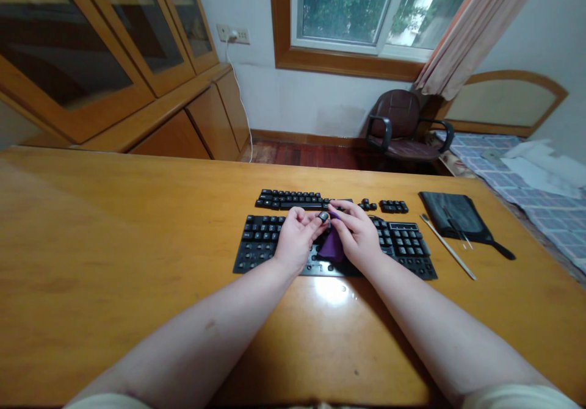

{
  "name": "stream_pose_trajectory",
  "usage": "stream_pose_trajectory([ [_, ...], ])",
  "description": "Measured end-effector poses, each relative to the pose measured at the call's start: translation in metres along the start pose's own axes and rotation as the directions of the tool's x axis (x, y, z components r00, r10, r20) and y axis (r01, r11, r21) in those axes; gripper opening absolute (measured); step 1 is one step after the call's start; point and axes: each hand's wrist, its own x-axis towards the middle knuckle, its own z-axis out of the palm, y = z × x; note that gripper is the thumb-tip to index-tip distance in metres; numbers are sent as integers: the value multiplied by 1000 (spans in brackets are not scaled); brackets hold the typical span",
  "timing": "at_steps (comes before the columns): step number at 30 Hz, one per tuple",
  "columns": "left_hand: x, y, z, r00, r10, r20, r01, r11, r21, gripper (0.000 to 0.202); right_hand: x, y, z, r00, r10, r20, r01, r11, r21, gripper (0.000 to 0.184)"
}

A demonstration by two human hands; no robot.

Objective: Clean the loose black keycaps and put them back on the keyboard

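Observation:
Between the fingertips of my left hand (296, 236) is a small black keycap (323, 216). My right hand (359, 232) pinches a purple cloth (332, 247) close beside the keycap, and the cloth hangs down over the keyboard. Below both hands lies a black keyboard (256, 248), its upper rows still capped and its lower rows bare, with the switches showing. Behind it, removed keycaps (297, 198) stand in rows on the desk, with a smaller group (394, 206) to the right. My hands hide the middle of the keyboard.
Right of the keyboard, a thin brush (448, 247) lies on the wooden desk (137, 244). Beyond it is a black pouch (451, 213) with a wire tool (458, 229) on top. A chair (398, 122) stands past the desk's far edge, near a bed (526, 189).

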Motion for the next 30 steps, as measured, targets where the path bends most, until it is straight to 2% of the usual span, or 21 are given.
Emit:
stream_pose_trajectory([
  [2,0,-1,0,999,24,-22,-24,1000,18,41,1,0,-2,993,77,-92,-76,997,12,26],
  [4,1,-3,-1,998,60,-33,-59,998,36,39,2,1,-3,964,197,-177,-185,979,81,24],
  [6,2,-5,-2,996,86,-23,-85,994,63,38,4,5,-3,924,331,-189,-287,931,226,23],
  [8,3,-6,-4,995,101,-11,-99,990,97,37,6,8,-4,899,412,-152,-335,867,368,24],
  [10,3,-7,-5,993,119,-10,-117,985,126,35,7,9,-7,912,389,-130,-308,859,409,20],
  [12,3,-7,-6,989,149,-18,-145,977,154,32,9,6,-12,952,285,-116,-229,908,350,19],
  [14,2,-6,-5,984,178,-22,-171,967,188,29,11,-1,-17,984,172,-42,-156,954,258,15],
  [17,0,-2,-5,978,210,-7,-200,942,269,27,14,-8,-22,994,66,90,-82,979,184,24],
  [19,-1,-1,-5,976,218,2,-207,924,321,28,16,-9,-22,993,42,113,-65,976,206,23],
  [21,-1,0,-6,977,215,3,-202,914,353,28,17,-6,-20,991,67,113,-93,964,248,18],
  [25,-2,0,-6,981,195,-1,-180,909,377,28,19,-1,-20,968,185,170,-227,933,279,21],
  [27,-4,0,-5,981,192,17,-185,916,356,24,20,-4,-25,948,260,185,-300,924,237,22],
  [30,-7,3,-3,972,231,43,-232,911,340,16,24,-15,-39,934,330,134,-347,929,130,23],
])
